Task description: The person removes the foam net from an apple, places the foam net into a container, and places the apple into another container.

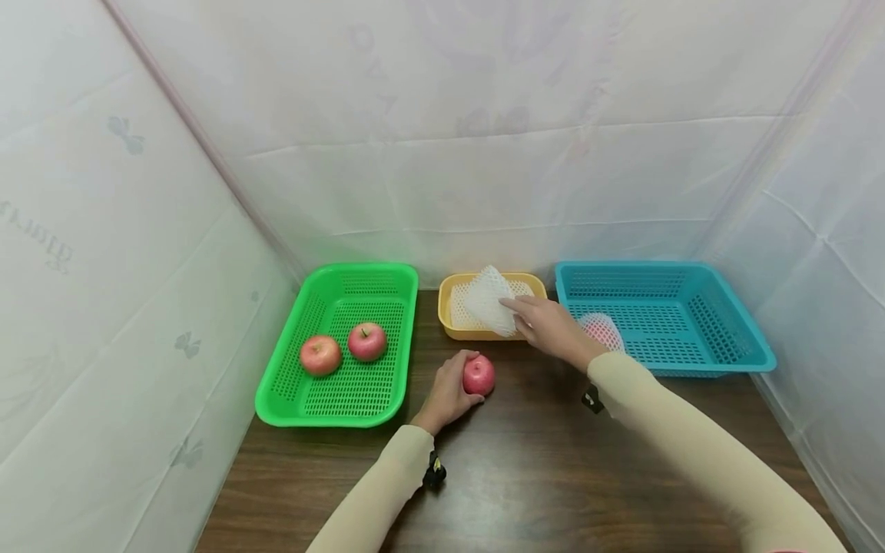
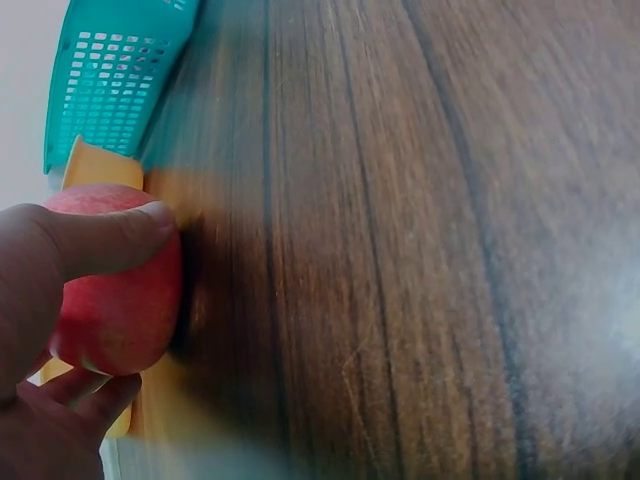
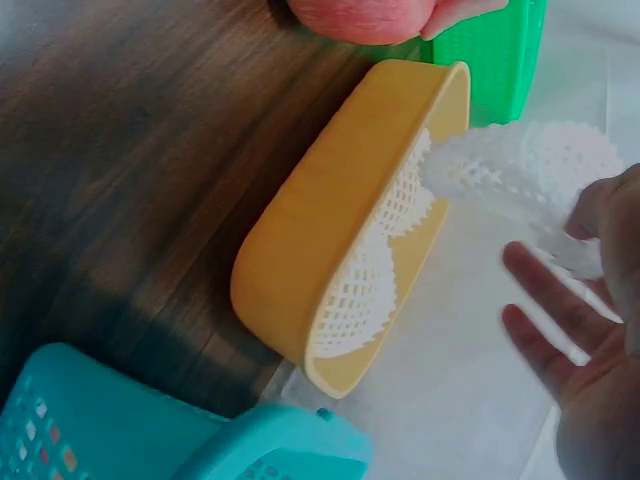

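Note:
My left hand grips a red apple at the middle of the table, thumb on the near side and fingers round the far side. In the left wrist view the apple is close over the wood. My right hand pinches a white foam net sleeve above the small yellow basket. The right wrist view shows the sleeve between thumb and forefinger, the other fingers spread. More foam nets lie inside the yellow basket.
At the left stands a green basket with two apples in it. A blue basket at the right holds an apple in a foam net, partly behind the right wrist. White sheeting hangs behind and beside the table.

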{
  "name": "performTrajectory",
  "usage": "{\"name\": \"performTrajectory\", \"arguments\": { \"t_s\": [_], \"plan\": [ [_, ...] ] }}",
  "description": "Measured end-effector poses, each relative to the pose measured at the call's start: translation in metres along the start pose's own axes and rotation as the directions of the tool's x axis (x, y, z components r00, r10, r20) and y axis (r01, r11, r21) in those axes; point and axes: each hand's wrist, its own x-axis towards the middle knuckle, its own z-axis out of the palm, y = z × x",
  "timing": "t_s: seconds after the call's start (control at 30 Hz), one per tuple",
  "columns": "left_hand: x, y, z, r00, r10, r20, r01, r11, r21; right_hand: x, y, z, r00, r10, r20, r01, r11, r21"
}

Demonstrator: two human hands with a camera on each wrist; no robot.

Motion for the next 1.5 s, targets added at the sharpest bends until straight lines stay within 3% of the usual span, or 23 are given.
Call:
{"name": "performTrajectory", "arguments": {
  "t_s": [0.43,0.87,1.23,1.5],
  "plan": [
    [-0.001,0.000,0.000,1.000,0.009,0.005,-0.010,0.999,0.041,0.022,-0.002,0.005,0.985,0.076,0.157,-0.100,0.982,0.157],
    [0.000,0.006,-0.003,1.000,-0.015,0.020,0.014,0.999,0.047,0.048,0.006,0.026,0.976,0.104,0.194,-0.156,0.948,0.278],
    [0.000,0.004,-0.001,1.000,-0.014,0.020,0.013,0.999,0.053,0.061,0.000,0.035,0.982,0.075,0.174,-0.130,0.934,0.332],
    [-0.001,0.004,-0.001,0.999,-0.028,0.025,0.027,0.998,0.052,0.066,0.001,0.046,0.980,0.093,0.174,-0.158,0.901,0.405]
  ]
}}
